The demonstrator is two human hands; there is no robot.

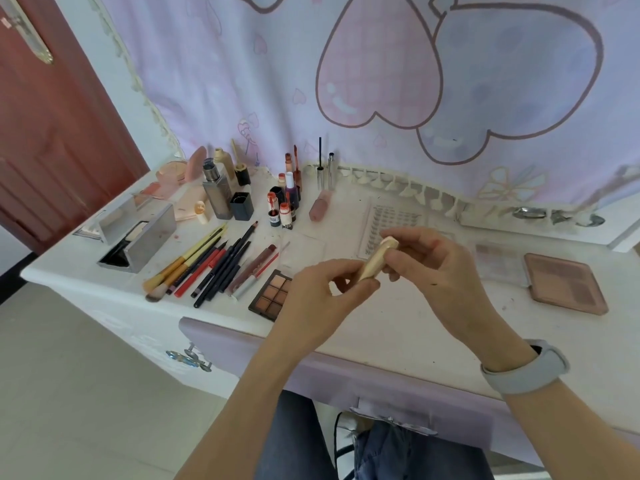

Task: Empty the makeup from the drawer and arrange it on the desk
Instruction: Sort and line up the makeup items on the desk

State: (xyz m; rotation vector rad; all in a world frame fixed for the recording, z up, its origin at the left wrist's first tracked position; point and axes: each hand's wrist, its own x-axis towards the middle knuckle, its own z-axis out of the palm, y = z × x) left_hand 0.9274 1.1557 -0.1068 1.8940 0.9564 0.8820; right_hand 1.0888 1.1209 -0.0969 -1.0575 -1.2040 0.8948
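Item in hand: one slim cream-gold plastic cosmetic tube point(375, 258), tapered and stick-shaped, with a paler flat end turned up and away from the person, held in the air just above the white desk top point(398, 306), between the open brown eyeshadow palette point(272, 294) and the clear lash tray point(391, 223). Left hand point(320, 292): fingers and thumb curled, pinching the lower end of the tube. Right hand point(436, 261): fingertips closed round the upper end near the pale cap; a grey wristband point(526, 367) sits on that wrist. Handling, by judgement: light, rigid, with a smooth, likely slippery shell; a round body that would roll if laid flat on the desk. Best held by a pinch across the barrel at mid-length; a two-handed hold at the ends suits twisting or uncapping, though whether the cap is loose cannot be told. Probably not fragile, but the contents could smear if opened. Likely placement: upright with the red and white lipstick tubes point(282, 211), or flat beside the row of pencils and brushes point(207, 268).
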